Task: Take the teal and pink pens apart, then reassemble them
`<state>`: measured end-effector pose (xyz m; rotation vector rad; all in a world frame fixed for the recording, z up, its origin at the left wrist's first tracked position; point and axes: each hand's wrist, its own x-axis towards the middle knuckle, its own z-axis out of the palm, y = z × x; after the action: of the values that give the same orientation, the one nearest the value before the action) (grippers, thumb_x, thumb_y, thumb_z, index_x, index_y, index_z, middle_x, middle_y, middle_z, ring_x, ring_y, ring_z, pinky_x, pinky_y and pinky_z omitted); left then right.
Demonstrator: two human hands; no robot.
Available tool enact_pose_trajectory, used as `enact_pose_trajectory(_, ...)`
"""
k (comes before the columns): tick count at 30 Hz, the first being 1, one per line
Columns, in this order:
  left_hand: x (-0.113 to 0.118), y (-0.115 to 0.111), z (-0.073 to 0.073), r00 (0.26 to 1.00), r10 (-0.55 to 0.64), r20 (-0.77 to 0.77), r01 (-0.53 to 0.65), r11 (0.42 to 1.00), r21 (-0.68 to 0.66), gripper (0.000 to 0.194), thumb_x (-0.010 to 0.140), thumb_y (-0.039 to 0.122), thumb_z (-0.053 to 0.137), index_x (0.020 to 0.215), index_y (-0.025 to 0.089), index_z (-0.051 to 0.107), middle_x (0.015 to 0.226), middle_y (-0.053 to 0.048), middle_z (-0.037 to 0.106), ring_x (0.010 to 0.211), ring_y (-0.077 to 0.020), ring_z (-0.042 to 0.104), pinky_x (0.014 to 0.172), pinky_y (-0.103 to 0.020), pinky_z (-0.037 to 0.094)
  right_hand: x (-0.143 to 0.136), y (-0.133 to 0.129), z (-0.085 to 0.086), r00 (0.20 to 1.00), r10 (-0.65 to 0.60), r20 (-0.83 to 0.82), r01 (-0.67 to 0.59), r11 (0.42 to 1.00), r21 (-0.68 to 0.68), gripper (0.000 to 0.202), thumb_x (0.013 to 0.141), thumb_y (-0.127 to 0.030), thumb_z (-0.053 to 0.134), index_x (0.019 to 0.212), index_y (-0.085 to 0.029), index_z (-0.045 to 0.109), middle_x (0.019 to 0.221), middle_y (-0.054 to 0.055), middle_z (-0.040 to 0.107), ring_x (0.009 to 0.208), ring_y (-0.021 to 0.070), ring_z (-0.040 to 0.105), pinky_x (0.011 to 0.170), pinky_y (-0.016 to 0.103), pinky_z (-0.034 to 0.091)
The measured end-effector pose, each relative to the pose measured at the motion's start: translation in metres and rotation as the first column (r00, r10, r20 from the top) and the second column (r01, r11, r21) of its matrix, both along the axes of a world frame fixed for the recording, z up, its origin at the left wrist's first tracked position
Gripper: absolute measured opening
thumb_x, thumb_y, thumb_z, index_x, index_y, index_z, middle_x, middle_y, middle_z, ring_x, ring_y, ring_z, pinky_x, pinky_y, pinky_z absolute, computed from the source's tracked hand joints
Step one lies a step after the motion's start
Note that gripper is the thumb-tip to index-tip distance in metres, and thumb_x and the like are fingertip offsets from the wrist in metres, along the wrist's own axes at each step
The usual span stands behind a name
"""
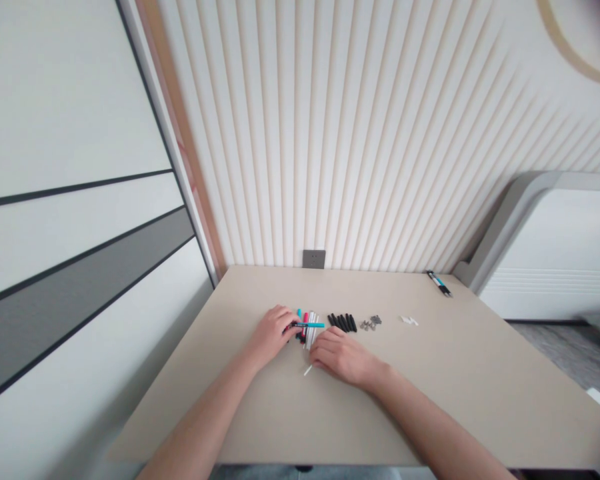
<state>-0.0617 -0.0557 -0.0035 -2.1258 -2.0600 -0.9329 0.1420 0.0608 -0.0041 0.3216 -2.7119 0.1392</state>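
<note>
My left hand point(279, 328) is closed on a pen barrel with a teal end point(316, 325), which points right across the parts on the table. Fingers bent, my right hand point(337, 353) is closed round a thin white stick point(308, 370) whose end sticks out toward the lower left. Between the hands lie several white tubes point(311, 337) side by side, with a red piece point(306, 317) and a teal piece point(299, 312) to their left. Just beyond my right hand is a row of several black grips point(343, 323).
Small metal parts point(371, 323) lie right of the black grips, and small white pieces point(409, 321) farther right. Pens point(439, 283) rest near the back right corner of the beige table point(460, 373). A ribbed wall with a dark socket point(314, 259) stands behind.
</note>
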Motion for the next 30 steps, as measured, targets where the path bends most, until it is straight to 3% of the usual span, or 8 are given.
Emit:
enact_pose_trajectory(4,0.000,0.000,0.000,1.000,-0.010,0.005,0.010,1.000,0.006,0.008,0.087,0.025,0.065,0.093,0.020,0.065,0.092,-0.004,0.065,0.091,-0.0199,0.056,0.083,-0.033,0.045,0.007,0.015,0.002,0.984,-0.167,-0.059,0.159,0.979,-0.124,0.022,0.101,-0.027,0.041,0.093,-0.019,0.060,0.080,0.004,0.065,0.076,0.0158,0.059,0.075,0.030,0.042)
enact_pose_trajectory(7,0.001,0.000,0.001,1.000,-0.005,0.008,0.005,1.000,0.012,0.007,0.087,0.023,0.065,0.092,0.020,0.066,0.091,-0.003,0.065,0.091,-0.0194,0.056,0.082,-0.032,0.044,0.016,0.029,0.005,0.952,-0.299,-0.068,0.280,0.938,-0.207,0.022,0.100,-0.026,0.040,0.096,-0.019,0.061,0.083,0.006,0.065,0.078,0.0171,0.060,0.074,0.030,0.045)
enact_pose_trajectory(12,0.001,0.000,0.002,1.000,0.013,0.003,-0.013,1.000,0.018,0.006,0.086,0.022,0.066,0.090,0.019,0.066,0.091,-0.003,0.065,0.088,-0.0190,0.057,0.081,-0.033,0.045,0.026,0.044,0.008,0.935,-0.353,-0.022,0.331,0.896,-0.295,0.022,0.100,-0.026,0.041,0.100,-0.021,0.062,0.091,0.006,0.066,0.085,0.0175,0.062,0.078,0.030,0.048)
enact_pose_trajectory(21,0.002,0.001,0.001,1.000,-0.016,0.002,0.016,1.000,0.020,0.006,0.086,0.022,0.066,0.092,0.020,0.065,0.090,-0.003,0.065,0.089,-0.0189,0.057,0.082,-0.033,0.044,0.022,0.037,0.007,0.951,-0.309,-0.007,0.292,0.905,-0.309,0.022,0.099,-0.024,0.042,0.102,-0.021,0.063,0.095,0.007,0.066,0.088,0.0182,0.062,0.081,0.032,0.049)
enact_pose_trajectory(27,0.003,0.001,0.000,0.999,-0.037,-0.004,0.037,0.999,0.015,0.007,0.086,0.025,0.066,0.091,0.019,0.065,0.090,-0.003,0.065,0.089,-0.0193,0.056,0.082,-0.033,0.044,0.016,0.027,0.004,0.972,-0.232,-0.035,0.203,0.908,-0.367,0.032,0.097,-0.015,0.040,0.124,-0.023,0.054,0.107,0.008,0.065,0.098,0.0186,0.060,0.087,0.033,0.048)
enact_pose_trajectory(30,0.002,0.002,0.000,1.000,-0.023,0.003,0.023,0.999,0.034,0.006,0.087,0.024,0.065,0.091,0.020,0.065,0.090,-0.003,0.064,0.088,-0.0189,0.056,0.081,-0.033,0.044,0.016,0.026,0.005,0.963,-0.267,-0.038,0.234,0.897,-0.374,0.035,0.096,-0.018,0.044,0.130,-0.023,0.049,0.115,0.008,0.064,0.105,0.0194,0.059,0.091,0.035,0.047)
